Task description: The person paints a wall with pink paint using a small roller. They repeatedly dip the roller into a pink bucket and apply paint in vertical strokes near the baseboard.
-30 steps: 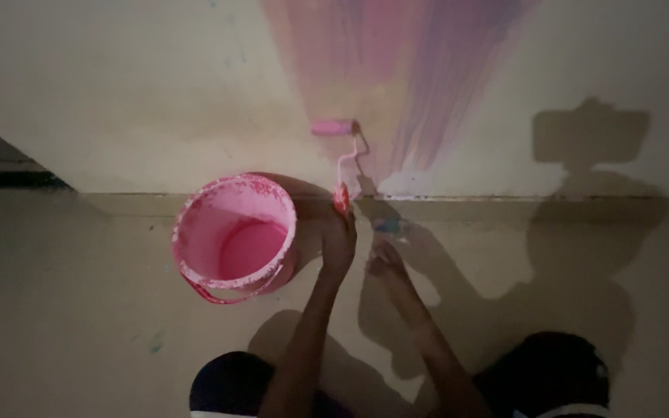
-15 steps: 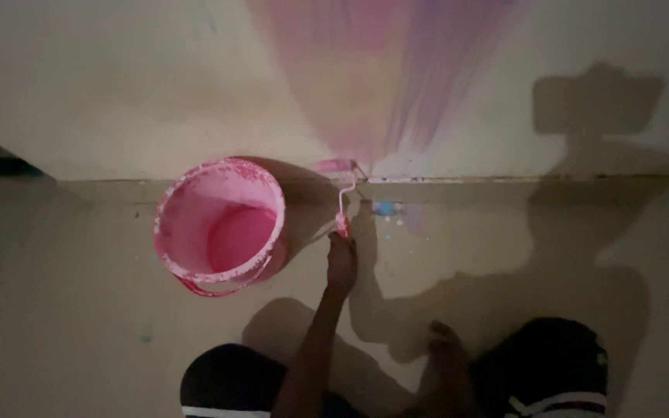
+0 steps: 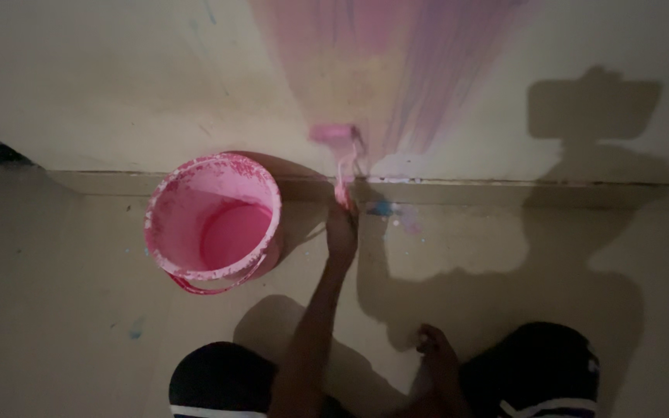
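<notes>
One hand paints low on the wall.
The left hand (image 3: 341, 232) clamps a small pink-sleeved paint roller (image 3: 336, 147) against the wall's bottom edge; drips could spot the floor (image 3: 56, 310) beside the pink plastic bucket (image 3: 214, 224). Right hand (image 3: 435, 348) rests loosely closed, empty.

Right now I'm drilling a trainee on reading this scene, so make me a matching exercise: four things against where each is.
Things:
1. paint roller
2. pink bucket
3. left hand
4. right hand

Places:
A. resting low by the knee
B. on the floor, left of the arm
C. against the wall
D. gripping the roller handle

Pairs: 1-C, 2-B, 3-D, 4-A
</notes>
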A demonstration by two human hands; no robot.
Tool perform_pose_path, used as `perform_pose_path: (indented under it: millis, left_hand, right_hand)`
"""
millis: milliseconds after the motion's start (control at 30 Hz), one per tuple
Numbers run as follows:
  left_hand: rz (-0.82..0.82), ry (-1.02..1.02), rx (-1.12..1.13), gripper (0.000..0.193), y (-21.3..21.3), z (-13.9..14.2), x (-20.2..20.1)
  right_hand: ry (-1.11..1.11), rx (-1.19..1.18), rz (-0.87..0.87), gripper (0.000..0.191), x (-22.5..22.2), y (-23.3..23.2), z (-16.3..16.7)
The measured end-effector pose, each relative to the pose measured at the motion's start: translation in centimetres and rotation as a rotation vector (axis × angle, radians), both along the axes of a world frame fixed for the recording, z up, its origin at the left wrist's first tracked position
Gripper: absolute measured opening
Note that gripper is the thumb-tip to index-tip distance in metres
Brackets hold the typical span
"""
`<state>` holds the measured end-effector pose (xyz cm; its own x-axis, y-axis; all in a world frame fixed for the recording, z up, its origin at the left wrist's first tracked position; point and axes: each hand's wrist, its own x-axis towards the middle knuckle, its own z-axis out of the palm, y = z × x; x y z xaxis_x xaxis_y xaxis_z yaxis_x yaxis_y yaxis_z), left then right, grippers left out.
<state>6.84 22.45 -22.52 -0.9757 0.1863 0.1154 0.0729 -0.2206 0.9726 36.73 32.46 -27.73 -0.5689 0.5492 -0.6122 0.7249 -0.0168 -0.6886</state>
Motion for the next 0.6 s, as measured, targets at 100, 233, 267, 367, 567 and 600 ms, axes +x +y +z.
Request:
perform_pose_path:
  millis: [100, 233, 267, 367, 567, 600]
  left_hand:
    - [0.022, -0.049, -0.237, 0.044, -0.3, -3.1, 3.5]
    - [0.082, -0.165, -0.727, 0.043, -0.3, -3.8, 4.6]
    - [0.105, -0.103, -0.737, 0.043, -0.3, -3.5, 4.3]
    - [0.175, 0.114, -0.770, 0.043, -0.3, -1.4, 2.1]
    - [0.156, 0.150, -0.517, 0.037, 1.8, 4.0, -1.5]
    - [0.163, 0.223, -0.548, 0.037, 1.9, 4.3, -1.5]
  right_hand:
    - [0.095, -0.047, -0.011, 0.043, 0.2, 0.0, -0.2]
    - [0.162, -0.068, -0.033, 0.050, 0.5, 0.0, -0.3]
    - [0.115, -0.053, -0.011, 0.051, 0.5, 0.0, -0.2]
    - [0.031, -0.023, 0.027, 0.053, 0.2, -0.1, 0.1]
    - [0.020, -0.083, 0.023, 0.054, 0.2, 0.1, 0.6]
    - [0.053, -0.091, 0.039, 0.054, 0.3, 0.2, 0.6]
